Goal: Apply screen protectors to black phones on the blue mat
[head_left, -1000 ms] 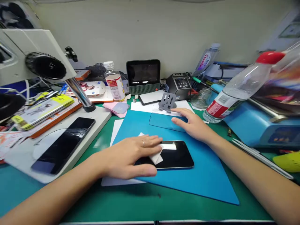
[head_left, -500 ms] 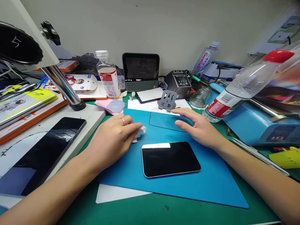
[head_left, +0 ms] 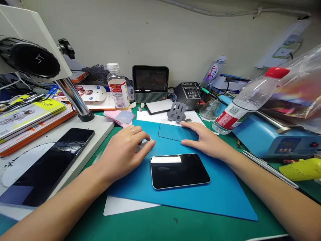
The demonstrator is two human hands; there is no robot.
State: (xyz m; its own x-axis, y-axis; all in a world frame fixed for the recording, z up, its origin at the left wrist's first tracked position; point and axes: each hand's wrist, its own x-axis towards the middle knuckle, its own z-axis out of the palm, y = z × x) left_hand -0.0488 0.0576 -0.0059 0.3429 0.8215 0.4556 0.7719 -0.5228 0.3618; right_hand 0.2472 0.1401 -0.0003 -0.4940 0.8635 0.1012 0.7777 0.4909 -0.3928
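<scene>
My left hand point(head_left: 127, 150) is over the left part of the blue mat point(head_left: 218, 201), fingers curled around a crumpled white tissue point(head_left: 142, 145), mostly hidden behind them. The thumb is slightly apart from the index finger. On the far part of the mat is a clear, black-edged glass screen protector point(head_left: 170, 132). My right hand point(head_left: 205, 139) spans its right part, thumb at the near edge and fingers at the far edge. Between my forearms a phone point(head_left: 179, 172) lies face up, its dark screen reflecting a bright strip.
A large dark phone point(head_left: 52, 164) rests on the microscope stand's base point(head_left: 101, 129) at left. Behind the mat are a grey phone holder point(head_left: 177, 112) and a juice bottle point(head_left: 119, 92). A red-capped bottle point(head_left: 230, 115), blue machine point(head_left: 271, 137) and tweezers point(head_left: 271, 169) stand or lie at right.
My left thumb has parted from the index finger, and less tissue shows. My right hand has moved slightly left, its thumb now at the screen protector's near edge. The camera view has shifted.
</scene>
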